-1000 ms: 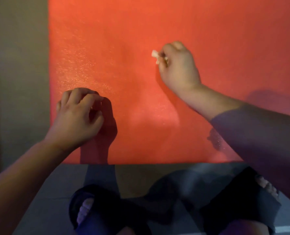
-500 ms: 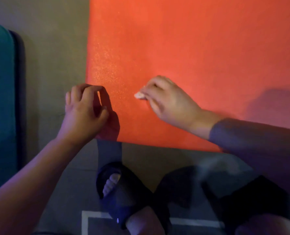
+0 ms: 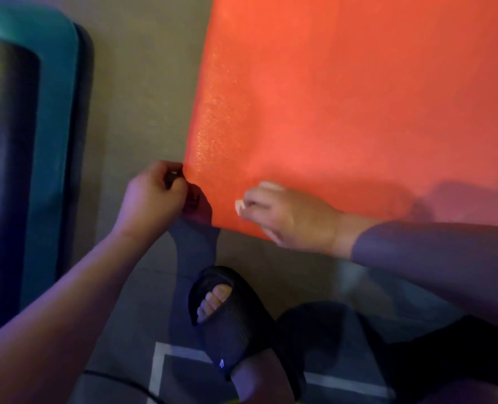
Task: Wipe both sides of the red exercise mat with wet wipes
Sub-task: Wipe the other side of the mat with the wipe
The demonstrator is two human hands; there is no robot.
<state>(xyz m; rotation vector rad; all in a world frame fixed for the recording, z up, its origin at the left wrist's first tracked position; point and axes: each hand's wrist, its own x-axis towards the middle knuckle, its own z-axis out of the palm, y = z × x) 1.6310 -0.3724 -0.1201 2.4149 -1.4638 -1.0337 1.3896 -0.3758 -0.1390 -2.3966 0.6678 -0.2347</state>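
The red exercise mat (image 3: 358, 97) lies flat on the floor and fills the upper right of the head view. Its near left corner is between my hands. My right hand (image 3: 288, 217) grips a small bunched white wet wipe (image 3: 239, 206) and holds it against the mat close to the near edge. My left hand (image 3: 154, 196) has its fingers curled at the mat's left edge just above the corner, and finger and thumb seem to pinch that edge.
A teal mat (image 3: 55, 112) with a dark roll (image 3: 6, 170) on it lies along the left. My feet in black slippers (image 3: 227, 316) stand just before the red mat's near edge. White floor lines (image 3: 157, 371) and a thin cable (image 3: 119, 380) cross the bottom.
My right hand drew the wipe from the mat's middle down to its near left corner. My left hand slid off the mat surface to its left edge. The view shifted left, showing the teal mat.
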